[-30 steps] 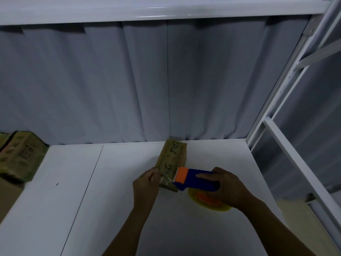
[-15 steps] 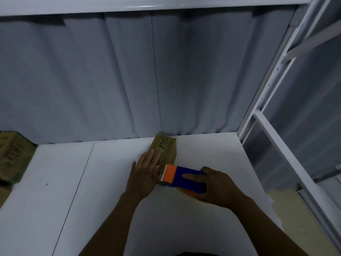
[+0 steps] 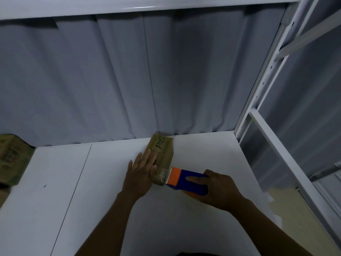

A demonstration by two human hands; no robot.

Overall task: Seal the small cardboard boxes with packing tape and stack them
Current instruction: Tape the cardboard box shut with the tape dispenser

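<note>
Head cam looks down at a small box (image 3: 163, 152) lying flat on the white table (image 3: 73, 200), its far end up against the grey curtain (image 3: 129, 80). Left hand (image 3: 142, 172) is flat on the box's near-left part, fingers straight and together, pressing down, not gripping anything. Right hand (image 3: 217, 191) sits just right of the box's near end, fingers and thumb wrapped round a blue tape dispenser (image 3: 186, 179), index finger laid along its side. The dispenser's orange head points at the box's near corner and is about touching it; can't tell if there's a gap. There's a shiny patch on that near end that looks like tape, and a sliver of yellow roll peeks out under the dispenser. A second ago the left hand was curled and pinching the near end of the box, and by half a second ago it had already flattened out. Half a second ago the orange head overlapped the box's end, now it's backed off to the corner. More boxes (image 3: 13, 159) sit well left of the box at the table edge.
</note>
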